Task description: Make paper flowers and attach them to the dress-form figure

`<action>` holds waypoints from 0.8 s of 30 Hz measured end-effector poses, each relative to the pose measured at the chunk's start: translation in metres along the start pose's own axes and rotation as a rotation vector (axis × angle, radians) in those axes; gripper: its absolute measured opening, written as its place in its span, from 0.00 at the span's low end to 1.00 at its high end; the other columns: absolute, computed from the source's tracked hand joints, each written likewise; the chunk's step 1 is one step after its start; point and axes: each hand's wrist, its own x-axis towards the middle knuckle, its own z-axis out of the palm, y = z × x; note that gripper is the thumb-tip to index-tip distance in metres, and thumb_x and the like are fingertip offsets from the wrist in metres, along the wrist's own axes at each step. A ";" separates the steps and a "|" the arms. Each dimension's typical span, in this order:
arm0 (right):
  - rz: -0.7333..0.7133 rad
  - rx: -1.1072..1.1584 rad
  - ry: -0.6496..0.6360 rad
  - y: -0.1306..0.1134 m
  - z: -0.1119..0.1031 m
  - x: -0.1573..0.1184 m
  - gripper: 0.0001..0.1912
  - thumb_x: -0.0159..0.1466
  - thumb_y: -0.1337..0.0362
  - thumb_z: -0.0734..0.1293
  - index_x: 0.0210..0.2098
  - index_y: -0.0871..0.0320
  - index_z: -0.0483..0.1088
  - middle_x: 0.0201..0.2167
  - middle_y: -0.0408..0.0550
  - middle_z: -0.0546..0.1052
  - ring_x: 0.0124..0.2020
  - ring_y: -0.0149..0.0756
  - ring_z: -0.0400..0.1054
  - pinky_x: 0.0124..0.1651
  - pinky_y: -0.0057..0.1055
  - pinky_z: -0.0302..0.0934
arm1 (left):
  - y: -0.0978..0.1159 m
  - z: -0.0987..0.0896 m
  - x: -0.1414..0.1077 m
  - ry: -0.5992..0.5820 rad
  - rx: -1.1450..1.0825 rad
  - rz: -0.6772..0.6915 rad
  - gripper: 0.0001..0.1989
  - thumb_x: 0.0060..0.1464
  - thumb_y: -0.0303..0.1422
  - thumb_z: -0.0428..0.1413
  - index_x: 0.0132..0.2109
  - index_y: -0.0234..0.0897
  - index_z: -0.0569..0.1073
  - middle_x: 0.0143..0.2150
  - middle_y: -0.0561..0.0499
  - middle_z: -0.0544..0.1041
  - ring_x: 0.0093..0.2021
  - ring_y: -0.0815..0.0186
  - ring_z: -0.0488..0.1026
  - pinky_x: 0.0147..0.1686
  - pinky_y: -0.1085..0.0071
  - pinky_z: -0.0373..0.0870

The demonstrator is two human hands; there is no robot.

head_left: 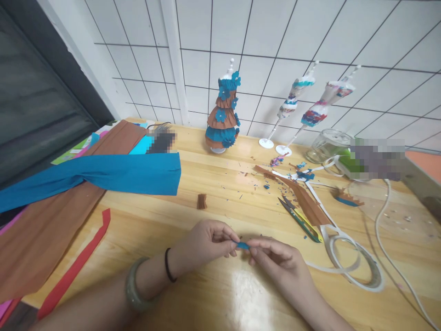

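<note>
- Our left hand (206,242) pinches one end of a small blue piece (243,246) between thumb and fingertips, and our right hand (281,263) pinches the other end.
- The two hands are near each other, with the blue piece spanning the narrow gap between them, over the near middle of the tabletop (168,216).
- On our left wrist we wear a thin black band (168,265) and a greenish-grey bangle (131,285).
- Beyond our left hand we see a little pleated brown piece (201,201).
- Beyond our right hand lie the yellow and green snips (308,231), blades pointing away from us, beside a brown strip (308,202).
- To the right of that hand we have a roll of white tape (376,276), partly unwound; small blue and brown scraps are scattered farther back.
- To our left, a wide blue sheet (148,172) crosses over a long brown sheet (41,243), with a red strip (76,266) nearby.
- Near the tiled wall we see an upright dress form (227,122) in brown and blue tiers with blue flowers, two white dress forms with coloured patches, and a glass jar (325,148).
</note>
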 end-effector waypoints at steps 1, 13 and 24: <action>0.014 0.011 0.005 0.000 0.000 0.000 0.11 0.55 0.56 0.68 0.30 0.57 0.76 0.21 0.47 0.77 0.21 0.33 0.71 0.25 0.28 0.68 | 0.000 0.000 0.000 -0.001 -0.008 -0.004 0.08 0.46 0.31 0.58 0.34 0.31 0.74 0.26 0.49 0.77 0.26 0.71 0.72 0.29 0.75 0.68; 0.074 0.137 -0.050 -0.001 -0.004 -0.001 0.08 0.55 0.59 0.68 0.29 0.55 0.77 0.20 0.45 0.77 0.23 0.33 0.71 0.28 0.26 0.66 | 0.007 0.000 -0.001 -0.050 -0.182 0.018 0.03 0.45 0.27 0.58 0.30 0.31 0.74 0.24 0.51 0.77 0.26 0.73 0.72 0.29 0.76 0.69; 0.044 0.074 -0.068 0.001 -0.005 -0.001 0.10 0.57 0.57 0.66 0.28 0.57 0.76 0.21 0.47 0.77 0.25 0.34 0.71 0.29 0.28 0.65 | 0.007 0.000 -0.002 -0.037 -0.121 0.029 0.03 0.45 0.25 0.57 0.30 0.30 0.76 0.25 0.50 0.77 0.26 0.73 0.72 0.30 0.77 0.69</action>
